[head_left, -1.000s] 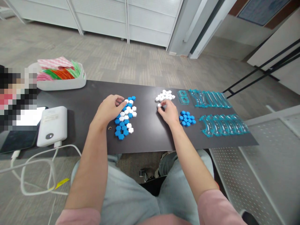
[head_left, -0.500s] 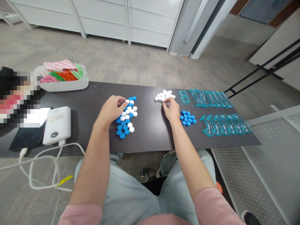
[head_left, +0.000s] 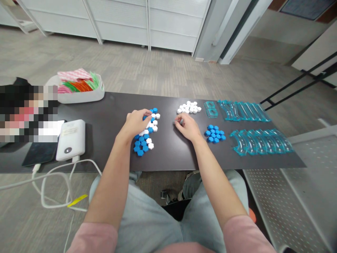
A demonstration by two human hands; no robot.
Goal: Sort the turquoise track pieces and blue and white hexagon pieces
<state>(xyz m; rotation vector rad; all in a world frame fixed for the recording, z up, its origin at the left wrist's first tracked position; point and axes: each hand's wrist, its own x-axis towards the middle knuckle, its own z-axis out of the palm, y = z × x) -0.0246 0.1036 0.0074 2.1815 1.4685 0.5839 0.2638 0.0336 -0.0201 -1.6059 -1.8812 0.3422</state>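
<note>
A patch of joined blue and white hexagon tiles (head_left: 146, 137) lies on the dark table (head_left: 110, 116). My left hand (head_left: 137, 123) rests on its upper part, fingers curled down onto the tiles. My right hand (head_left: 186, 126) hovers between that patch and a loose heap of white hexagons (head_left: 189, 107), fingers pinched together; what they hold, if anything, is too small to make out. A small cluster of blue hexagons (head_left: 215, 134) lies just right of my right hand.
Two rows of clear teal curved pieces (head_left: 243, 110) (head_left: 260, 141) fill the table's right end. A white tub of coloured sheets (head_left: 79, 88), a white power bank (head_left: 71, 140) with cable (head_left: 52, 177) and a phone (head_left: 42, 153) sit at the left.
My right hand has drawn back from the white heap toward the blue and white patch, fingers pinched. My left hand stays on the patch. The camera shifted slightly.
</note>
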